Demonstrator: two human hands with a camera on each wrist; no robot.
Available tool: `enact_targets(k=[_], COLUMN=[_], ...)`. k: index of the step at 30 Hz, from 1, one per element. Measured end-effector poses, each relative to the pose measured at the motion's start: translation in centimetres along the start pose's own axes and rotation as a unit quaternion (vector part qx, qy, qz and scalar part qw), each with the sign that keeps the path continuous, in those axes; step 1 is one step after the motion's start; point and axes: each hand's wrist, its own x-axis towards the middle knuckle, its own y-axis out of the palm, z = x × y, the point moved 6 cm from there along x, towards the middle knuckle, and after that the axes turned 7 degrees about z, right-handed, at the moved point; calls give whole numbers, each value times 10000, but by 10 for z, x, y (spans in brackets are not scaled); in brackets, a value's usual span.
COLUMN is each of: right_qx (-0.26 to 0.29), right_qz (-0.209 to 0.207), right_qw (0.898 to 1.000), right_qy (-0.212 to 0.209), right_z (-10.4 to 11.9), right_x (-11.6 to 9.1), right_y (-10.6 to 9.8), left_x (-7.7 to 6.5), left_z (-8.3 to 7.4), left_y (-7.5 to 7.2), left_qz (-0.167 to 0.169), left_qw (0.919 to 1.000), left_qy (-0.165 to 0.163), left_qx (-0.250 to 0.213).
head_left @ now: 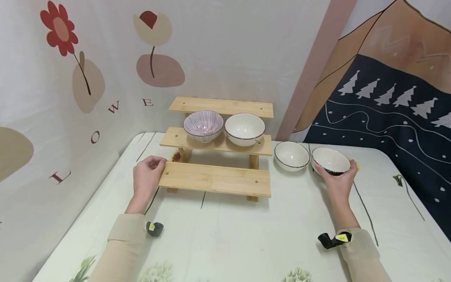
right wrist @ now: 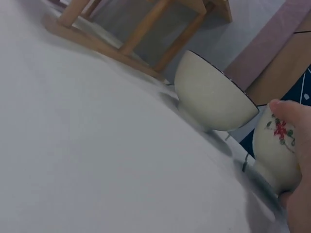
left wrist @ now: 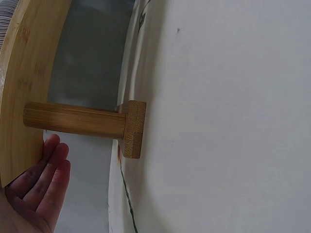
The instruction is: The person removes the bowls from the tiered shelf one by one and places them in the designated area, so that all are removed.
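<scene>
My left hand (head_left: 147, 178) grips the left end of the lowest board of a three-step wooden shelf (head_left: 215, 178). In the left wrist view, its fingers (left wrist: 54, 182) lie beneath the board. Over on the right, my right hand (head_left: 340, 183) holds a white bowl (head_left: 330, 158) with a dark rim, thumb and fingers spread around its near side. Red flowers decorate this bowl's outside in the right wrist view, where its base is close to the cloth. Just left of it, a second white bowl (head_left: 291, 155) sits upright on the table.
On the middle step stand a purple-striped bowl (head_left: 203, 124) and a white bowl (head_left: 245, 128), side by side. A pale printed cloth covers the table (head_left: 225, 239). Patterned fabric (head_left: 232, 51) hangs behind the shelf.
</scene>
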Motion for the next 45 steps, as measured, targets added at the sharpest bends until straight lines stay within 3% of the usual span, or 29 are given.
enact_targets(k=[8, 23, 34, 45], right_qx=[130, -251, -466, -135], right_qz=[129, 588, 572, 787], right_qw=[9989, 9967, 9964, 9956], right_qy=[427, 504, 413, 481], right_z=[-7, -7, 1, 10], right_x=[6, 5, 1, 2], right_y=[3, 7, -2, -14], left_x=[1, 0, 1, 0], left_z=[-1, 2, 3, 2], left_y=[1, -1, 0, 0], left_qz=[25, -1, -3, 6], left_qw=[10000, 10000, 10000, 10000], left_qy=[-37, -6, 44, 9], left_qx=[-37, -12, -15, -76])
